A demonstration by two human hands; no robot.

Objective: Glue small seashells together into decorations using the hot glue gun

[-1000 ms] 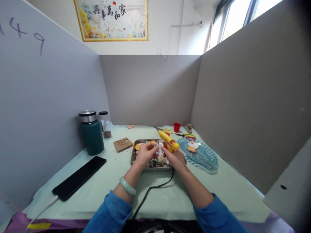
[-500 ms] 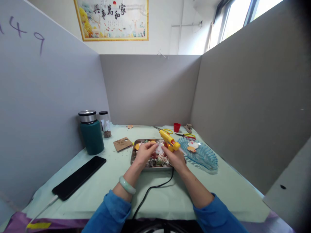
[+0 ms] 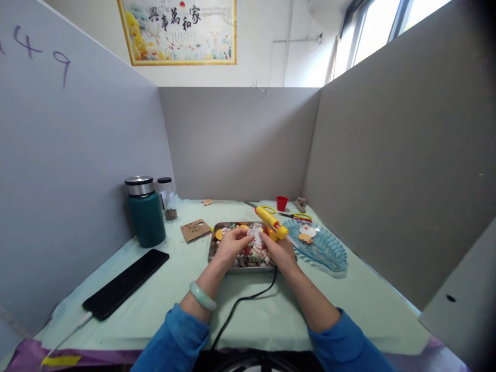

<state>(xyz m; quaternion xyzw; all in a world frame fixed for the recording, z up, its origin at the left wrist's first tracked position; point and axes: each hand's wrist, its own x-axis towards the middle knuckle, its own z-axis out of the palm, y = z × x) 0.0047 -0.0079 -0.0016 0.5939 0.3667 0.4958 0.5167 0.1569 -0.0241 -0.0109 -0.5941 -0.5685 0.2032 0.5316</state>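
My left hand [image 3: 233, 246] pinches a small thin white piece [image 3: 254, 236] by its left edge, above a metal tray [image 3: 248, 270]. The thumb and fingertip of my right hand [image 3: 279, 251] meet its right side. A yellow hot glue gun [image 3: 271, 222] rises from my right hand, its nose toward the back left. Its handle is mostly hidden behind the fingers, which appear wrapped round it. A black cord [image 3: 240, 300] runs from beneath that hand toward me. The tray is filled with shells and small decorative bits; details are too small to name.
Right of the tray, a blue clear shell-shaped dish [image 3: 329, 253] holds small cutouts. Scissors [image 3: 296, 216] and a red cup [image 3: 282, 203] lie behind. At left are a brown card [image 3: 195, 230], a green flask [image 3: 146, 217], a jar [image 3: 167, 199] and a phone [image 3: 126, 284].
The white piece has turned slightly and shows more of its face between my fingertips. My right hand and the glue gun have shifted a touch to the right.
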